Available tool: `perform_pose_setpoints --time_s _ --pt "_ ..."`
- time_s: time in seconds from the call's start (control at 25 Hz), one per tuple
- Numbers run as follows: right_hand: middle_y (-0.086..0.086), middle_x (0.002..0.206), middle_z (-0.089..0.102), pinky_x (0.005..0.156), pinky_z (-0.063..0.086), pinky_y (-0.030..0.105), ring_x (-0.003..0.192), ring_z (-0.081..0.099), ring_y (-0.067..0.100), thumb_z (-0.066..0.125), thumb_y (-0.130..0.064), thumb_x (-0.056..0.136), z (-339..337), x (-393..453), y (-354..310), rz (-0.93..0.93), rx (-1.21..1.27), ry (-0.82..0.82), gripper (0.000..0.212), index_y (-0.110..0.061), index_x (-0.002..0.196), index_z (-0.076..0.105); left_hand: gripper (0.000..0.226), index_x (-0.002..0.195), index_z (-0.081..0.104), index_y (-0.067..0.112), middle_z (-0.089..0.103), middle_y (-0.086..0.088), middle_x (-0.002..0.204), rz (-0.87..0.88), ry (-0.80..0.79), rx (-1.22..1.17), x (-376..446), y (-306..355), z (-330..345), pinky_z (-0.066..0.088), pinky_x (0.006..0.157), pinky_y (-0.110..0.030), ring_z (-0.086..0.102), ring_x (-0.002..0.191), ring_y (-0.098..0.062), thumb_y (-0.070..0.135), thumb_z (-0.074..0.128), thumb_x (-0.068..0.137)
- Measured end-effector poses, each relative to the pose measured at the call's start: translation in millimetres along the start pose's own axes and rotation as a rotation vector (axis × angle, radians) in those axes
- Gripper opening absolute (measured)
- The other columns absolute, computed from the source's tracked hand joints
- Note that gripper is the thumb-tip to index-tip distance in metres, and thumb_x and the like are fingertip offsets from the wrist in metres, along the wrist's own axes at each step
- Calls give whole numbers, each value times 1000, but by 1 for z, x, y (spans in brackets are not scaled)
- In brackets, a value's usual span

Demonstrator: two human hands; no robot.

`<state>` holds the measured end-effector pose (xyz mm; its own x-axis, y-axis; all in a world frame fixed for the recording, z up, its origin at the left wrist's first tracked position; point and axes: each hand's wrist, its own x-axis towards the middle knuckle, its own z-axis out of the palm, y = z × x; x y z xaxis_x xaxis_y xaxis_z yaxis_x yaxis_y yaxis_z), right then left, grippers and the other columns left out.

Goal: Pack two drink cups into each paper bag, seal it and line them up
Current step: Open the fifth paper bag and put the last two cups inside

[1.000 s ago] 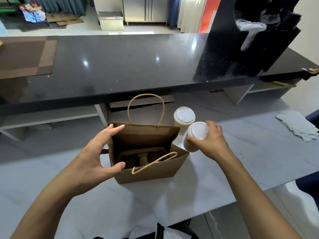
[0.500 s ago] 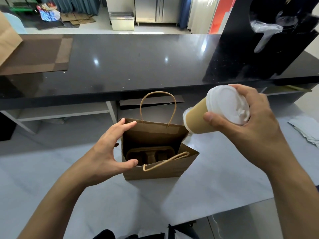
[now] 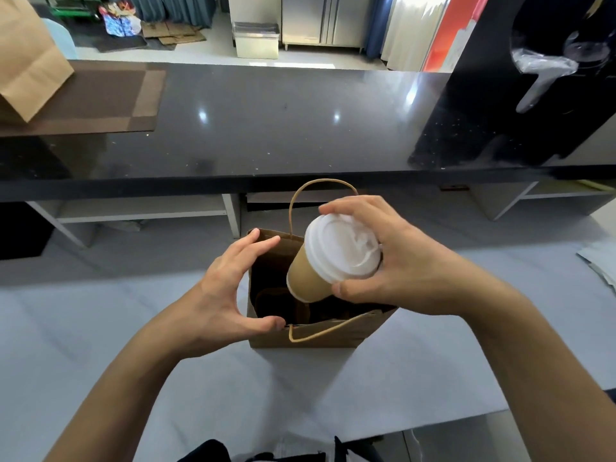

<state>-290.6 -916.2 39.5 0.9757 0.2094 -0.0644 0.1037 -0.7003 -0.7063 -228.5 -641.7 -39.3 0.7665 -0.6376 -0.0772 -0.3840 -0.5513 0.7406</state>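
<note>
A brown paper bag [image 3: 320, 338] with twine handles stands open on the white table [image 3: 83, 328]. A dark cup carrier [image 3: 270, 300] lies at its bottom. My left hand [image 3: 226, 295] spans the bag's left side, fingers on the back rim and thumb on the front rim, holding the mouth open. My right hand [image 3: 410, 261] grips a tan paper cup [image 3: 308, 278] with a white lid by its top. The cup is tilted, its base inside the bag's mouth above the carrier. The second cup is hidden.
A black counter [image 3: 266, 128] runs across behind the bag, with a brown mat [image 3: 106, 98] and another paper bag [image 3: 26, 61] at its left. A black machine [image 3: 533, 78] stands at its right. Grey papers [image 3: 600, 265] lie at the table's right edge.
My right hand lifted the cup off the table, swung it left and lowered it into the bag's mouth. My left hand stayed on the bag's left side.
</note>
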Motion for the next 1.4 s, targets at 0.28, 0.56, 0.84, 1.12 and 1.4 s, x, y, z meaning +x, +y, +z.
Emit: perform_pose_setpoints --time_s 0.28,0.56,0.84,1.12,1.4 --pt "-25 136 32 94 46 22 119 45 3 84 -37 75 32 42 4 -51 -206 -240 89 -51 147 34 112 149 14 62 3 35 160 -4 -9 -12 0 -4 -1 22 121 -36 9 151 -1 64 83 61" --pt "-20 145 43 112 36 32 132 33 9 79 -39 74 48 54 8 -232 -437 -148 92 -38 153 32 121 152 4 60 6 37 159 2 13 -20 -1 -9 1 21 120 -31 9 149 5 65 84 61" --pt "-11 145 41 105 46 38 129 38 14 83 -34 77 58 62 17 -274 -509 -206 88 -34 151 36 121 151 3 61 6 37 159 16 18 -27 4 -10 4 21 115 -26 11 149 4 66 84 61" --pt "-5 142 47 106 46 38 128 44 18 84 -42 79 86 78 21 -302 -544 -267 85 -29 150 40 121 152 4 59 6 34 161 29 23 -30 3 -12 3 23 119 -30 10 150 3 63 86 62" --pt "-2 133 52 97 50 39 114 50 20 79 -53 78 104 84 28 -306 -661 -305 77 -30 145 47 121 153 6 58 6 33 162 37 30 -42 1 -11 3 25 122 -38 9 151 3 60 87 62"
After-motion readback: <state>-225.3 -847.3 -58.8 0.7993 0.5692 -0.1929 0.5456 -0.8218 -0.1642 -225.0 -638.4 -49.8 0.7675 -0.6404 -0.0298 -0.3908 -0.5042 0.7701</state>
